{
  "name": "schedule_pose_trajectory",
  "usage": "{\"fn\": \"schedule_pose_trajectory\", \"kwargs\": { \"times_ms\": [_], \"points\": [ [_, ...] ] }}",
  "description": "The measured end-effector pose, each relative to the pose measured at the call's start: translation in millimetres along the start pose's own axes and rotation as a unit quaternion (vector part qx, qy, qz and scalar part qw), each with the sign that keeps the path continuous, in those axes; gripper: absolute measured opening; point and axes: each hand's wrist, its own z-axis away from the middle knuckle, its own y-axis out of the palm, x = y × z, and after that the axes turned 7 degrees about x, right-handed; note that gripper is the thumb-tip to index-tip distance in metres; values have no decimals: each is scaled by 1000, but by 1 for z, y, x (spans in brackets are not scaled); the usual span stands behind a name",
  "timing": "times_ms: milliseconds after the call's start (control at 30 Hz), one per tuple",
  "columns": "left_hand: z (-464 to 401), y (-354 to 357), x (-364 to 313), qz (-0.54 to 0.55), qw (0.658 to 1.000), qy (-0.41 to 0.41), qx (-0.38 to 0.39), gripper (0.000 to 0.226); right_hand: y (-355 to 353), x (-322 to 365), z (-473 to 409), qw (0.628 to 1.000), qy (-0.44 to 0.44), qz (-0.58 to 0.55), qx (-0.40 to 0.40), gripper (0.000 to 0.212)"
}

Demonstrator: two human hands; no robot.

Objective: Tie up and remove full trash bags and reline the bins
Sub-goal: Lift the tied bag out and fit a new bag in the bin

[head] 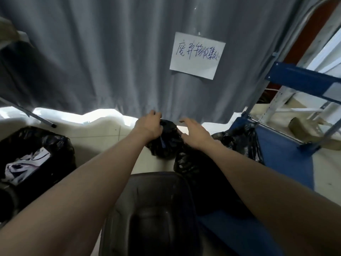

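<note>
Black crinkled plastic trash bag (164, 143), small, bunched and apparently filled: sits on the pale floor at the foot of the grey pleated curtain (92, 58), just beyond the far rim of the dark empty plastic bin (155, 215) in the near foreground.

Left hand (148, 126): on the bag's upper left shoulder, fingers curled down over the gathered top; appears to grip the plastic, though the fingertips are hidden behind the hand.

Right hand (196, 132): beside the bag's right side, fingers spread and fairly straight, holding nothing; whether it touches the plastic cannot be told.

Governing relation: the bag's neck lies under the left hand and to the left of the right fingers, so the left hand is the nearer. Judged next step: the right hand closes in leftward to take the other side of the neck for tying or lifting.

Also present: second black bag mass (238, 143) to the right, against a blue platform cart (287, 156); lined black bin holding white crumpled waste (27, 163) at left; white paper sign with handwriting (197, 55) fixed to the curtain. The near bin shows no liner.
</note>
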Motion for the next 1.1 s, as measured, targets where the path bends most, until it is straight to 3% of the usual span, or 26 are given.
{"fn": "schedule_pose_trajectory", "kwargs": {
  "times_ms": [333, 533, 700, 767, 833, 900, 1100],
  "points": [
    [61, 16, -126, -35, 992, 91, 83, 40, -48, -87, 126, 996, 74, -11, -40, 52],
    [77, 78, -173, -38, 984, 95, 147, 41, -6, -142, 162, 991, 128, -43, 5, 53],
    [81, 131, -190, -43, 972, 107, 206, 57, 44, -168, 167, 989, 125, -48, 64, 59],
    [81, 143, -193, -42, 963, 114, 241, 60, 59, -174, 164, 987, 129, -37, 82, 44],
    [81, 154, -194, -40, 952, 117, 279, 55, 70, -176, 160, 988, 138, -29, 55, 15],
    [82, 160, -195, -39, 954, 110, 275, 49, 74, -175, 157, 989, 146, -36, -3, 14],
    [79, 146, -201, 38, 985, 64, 153, 25, 52, -168, 159, 983, 122, -91, -104, 8]
  ]
}}
